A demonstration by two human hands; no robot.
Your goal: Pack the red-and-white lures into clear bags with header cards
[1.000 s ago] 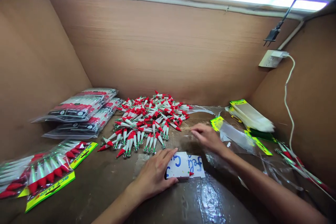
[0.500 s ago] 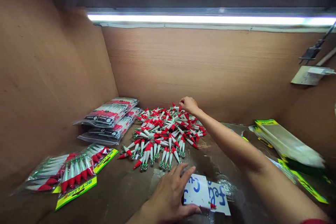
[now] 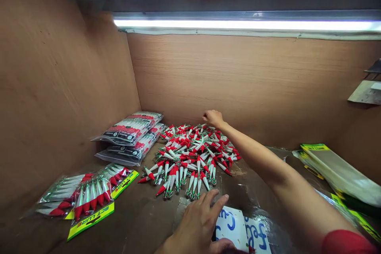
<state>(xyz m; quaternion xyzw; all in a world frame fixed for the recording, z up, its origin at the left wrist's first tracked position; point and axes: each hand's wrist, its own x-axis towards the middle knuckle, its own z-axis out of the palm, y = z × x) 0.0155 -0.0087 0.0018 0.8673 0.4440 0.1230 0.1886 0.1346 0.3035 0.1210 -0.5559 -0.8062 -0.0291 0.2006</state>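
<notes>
A heap of red and white squid lures (image 3: pixel 190 154) with green hook crowns lies on the dark tabletop. At the heap's far edge is my right hand (image 3: pixel 213 118), its fingers curled closed; whatever they may hold is hidden. Nearer to me, my left hand (image 3: pixel 198 222) is open, thumb and fingers apart, beside a white card (image 3: pixel 233 228) with blue handwriting. A second handwritten card (image 3: pixel 257 236) lies partly under the first. A small red piece shows at the bottom edge of the cards.
Filled lure packs (image 3: pixel 92 196) with yellow headers lie at the left. Behind them is a stack of larger plastic bags (image 3: pixel 127 131) of lures. Clear yellow-topped sleeves (image 3: pixel 330 166) lie at the right. Wooden walls enclose the bench under a tube light (image 3: pixel 238 25).
The view has turned a little left, so things sit farther right. My right hand stays at the heap's far edge, its fingers more curled. My left hand remains open by the cards.
</notes>
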